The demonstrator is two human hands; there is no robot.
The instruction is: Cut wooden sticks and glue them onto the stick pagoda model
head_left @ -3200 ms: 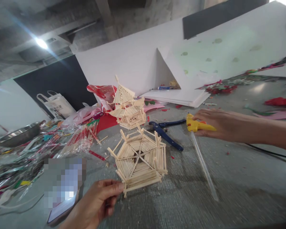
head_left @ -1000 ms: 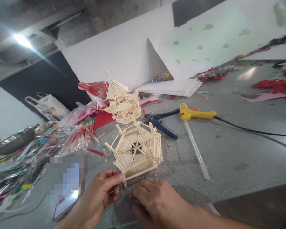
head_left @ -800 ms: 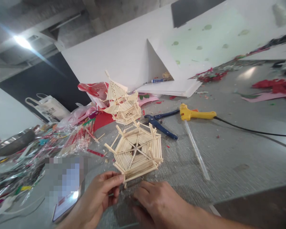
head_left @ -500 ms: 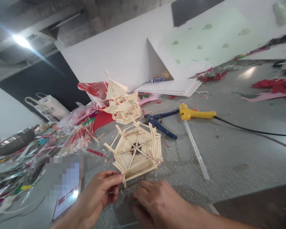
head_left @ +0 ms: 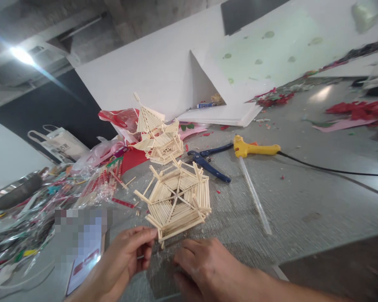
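A six-sided frame of thin wooden sticks [head_left: 185,219] lies on the grey table, with short stick ends jutting out from its corners. At its near left corner, my left hand [head_left: 129,251] pinches a stick end between thumb and fingers. My right hand [head_left: 211,264] rests on the table just in front of the near side, its fingers curled inward; the fingertips are hidden. Behind the frame stands a small pagoda-like model of the same sticks [head_left: 160,138], with a pointed roof.
Blue-handled cutters [head_left: 209,165] and a yellow glue gun [head_left: 258,149] with a clear glue stick [head_left: 255,195] lie to the right. A phone [head_left: 85,260] and plastic-wrapped materials [head_left: 25,222] cover the left. White boards [head_left: 220,115] lie at the back.
The whole view has shifted slightly, so things appear a little further left. Both hands keep about the same pose, the left still at the frame's corner.
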